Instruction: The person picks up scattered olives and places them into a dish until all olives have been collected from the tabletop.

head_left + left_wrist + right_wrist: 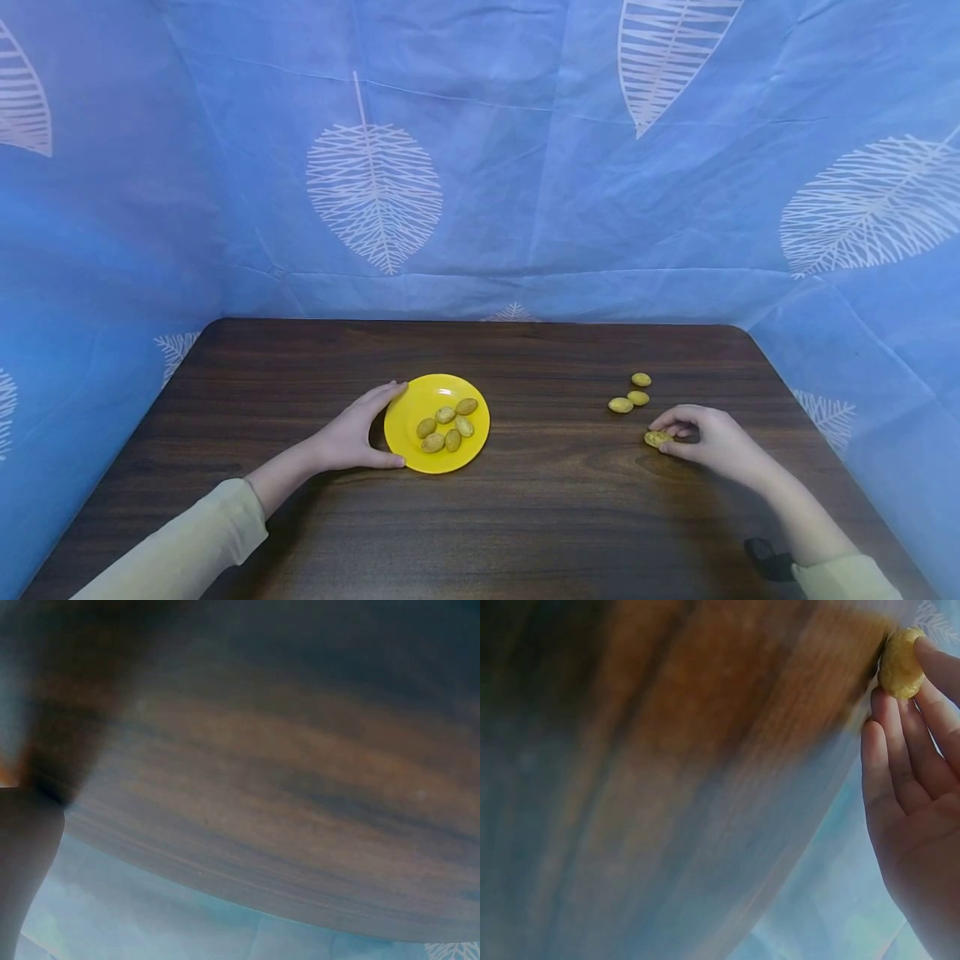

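Observation:
A yellow plate (405, 417) lies on the table, with several small oval yellow-green fruits (446, 415) on it that look like olives or dried fruit. My left hand (356, 433) rests against the plate's left rim, its fairly straight fingers at the far side and thumb at the near side. In the left wrist view only part of the left hand (26, 862) shows. To the right, my right hand (708, 442) pinches one mottled oval fruit (901, 664) between thumb and fingers, low over the table. Three loose fruits (620, 405) lie just beyond that hand.
The dark wood-grain table (540, 517) has rounded far corners. Blue cloth (495, 192) with white leaf prints hangs behind it and at both sides. A black band (768, 558) shows by the right wrist.

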